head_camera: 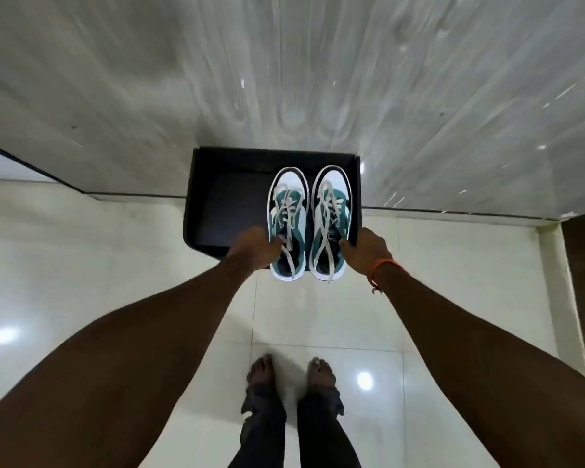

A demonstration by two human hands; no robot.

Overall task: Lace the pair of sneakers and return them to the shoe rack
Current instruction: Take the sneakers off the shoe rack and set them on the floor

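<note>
Two sneakers held side by side over a black shoe rack compartment.

Left hand (257, 246) pinches the left sneaker (287, 224) at its collar; right hand (365, 249) pinches the right sneaker (331, 221) likewise. Toes point to 12 o'clock inside the shoe rack (217, 204), heels overhang its front edge toward 6 o'clock. Pale laces (321, 238) trail loose. Bare feet (260, 369) stand on glossy floor tiles (81, 265) at 6 o'clock.
</note>
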